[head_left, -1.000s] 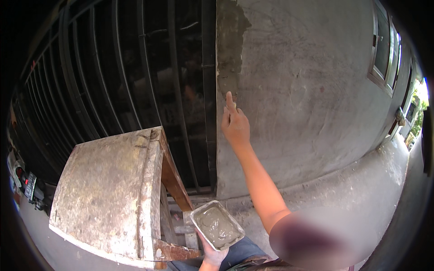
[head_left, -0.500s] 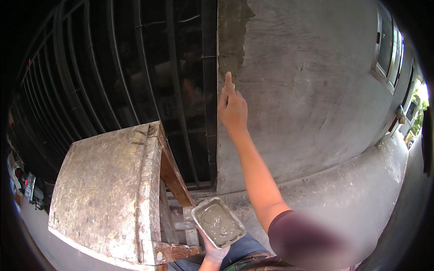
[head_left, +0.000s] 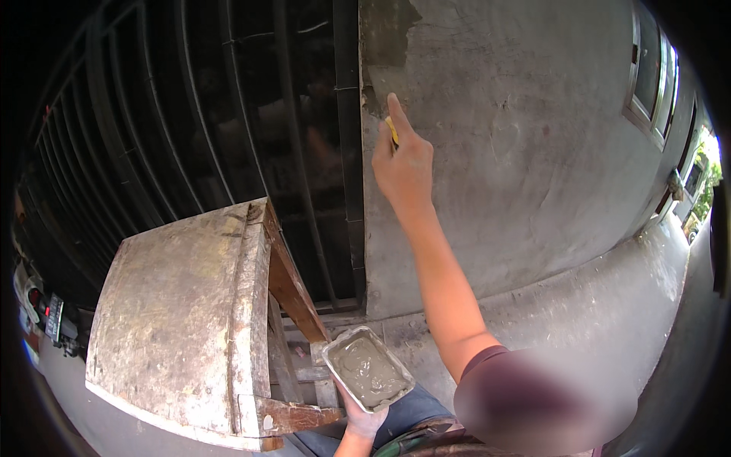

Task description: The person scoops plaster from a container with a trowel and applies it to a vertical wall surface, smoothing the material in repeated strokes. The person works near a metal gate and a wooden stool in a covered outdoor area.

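Note:
My left hand (head_left: pixel 365 420) holds a shallow rectangular tub (head_left: pixel 405 380) from below, at its near side. Wet grey mortar (head_left: pixel 368 370) fills much of it. Up at the wall (head_left: pixel 510 190), my right hand (head_left: pixel 407 164) grips a putty knife with a yellow handle (head_left: pixel 392 131). The index finger stretches forward along the tool, and its pale flat blade (head_left: pixel 387 79) appears to lie against the wall by its left edge. Above the blade, a darker damp patch of mortar (head_left: pixel 387 34) covers the wall's corner strip.
A worn wooden table (head_left: pixel 171 320) with splattered paint stands at my left, close to the tub. Behind it rises a dark barred metal gate (head_left: pixel 289 152). A window (head_left: pixel 651 76) sits in the wall at far right. Part of a motorcycle (head_left: pixel 57 320) shows at far left.
My right hand has turned and shifted slightly right, so the yellow handle and blade now show. Fresh mortar near the fingertip looks smoothed or scraped. The tub stays almost where it was.

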Demonstrator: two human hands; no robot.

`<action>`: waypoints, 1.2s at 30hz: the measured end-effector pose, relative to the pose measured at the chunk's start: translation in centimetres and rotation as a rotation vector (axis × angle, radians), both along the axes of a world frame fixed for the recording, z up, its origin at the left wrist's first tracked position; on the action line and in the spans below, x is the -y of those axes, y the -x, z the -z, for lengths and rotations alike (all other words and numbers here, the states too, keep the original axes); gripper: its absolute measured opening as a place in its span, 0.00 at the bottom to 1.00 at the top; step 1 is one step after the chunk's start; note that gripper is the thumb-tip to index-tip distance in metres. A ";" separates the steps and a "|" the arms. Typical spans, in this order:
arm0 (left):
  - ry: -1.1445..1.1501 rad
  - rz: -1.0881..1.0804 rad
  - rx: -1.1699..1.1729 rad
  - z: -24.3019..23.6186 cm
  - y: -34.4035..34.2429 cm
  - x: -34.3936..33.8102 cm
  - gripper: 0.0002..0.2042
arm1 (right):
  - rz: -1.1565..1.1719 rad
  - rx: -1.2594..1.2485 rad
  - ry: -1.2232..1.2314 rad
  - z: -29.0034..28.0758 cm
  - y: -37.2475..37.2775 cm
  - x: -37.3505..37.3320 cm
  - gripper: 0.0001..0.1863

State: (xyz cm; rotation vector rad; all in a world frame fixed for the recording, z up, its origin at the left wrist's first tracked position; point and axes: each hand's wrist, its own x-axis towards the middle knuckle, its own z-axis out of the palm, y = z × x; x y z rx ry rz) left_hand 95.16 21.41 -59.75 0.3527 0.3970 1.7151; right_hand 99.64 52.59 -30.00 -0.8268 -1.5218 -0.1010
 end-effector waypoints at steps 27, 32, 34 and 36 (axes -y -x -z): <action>0.015 -0.016 -0.079 -0.4 0.1 -0.9 0.41 | 0.117 0.116 0.023 8.1 1.1 -5.6 0.34; -0.010 0.017 0.055 0.5 0.3 -0.3 0.36 | 0.083 0.191 0.111 9.7 -1.1 -2.8 0.33; -0.026 -0.009 0.029 0.5 0.1 -0.1 0.37 | -0.006 0.147 0.174 9.5 -2.8 -0.5 0.31; -0.024 0.004 0.059 -0.4 0.2 -0.1 0.37 | -0.072 0.077 0.113 7.5 -3.7 0.7 0.29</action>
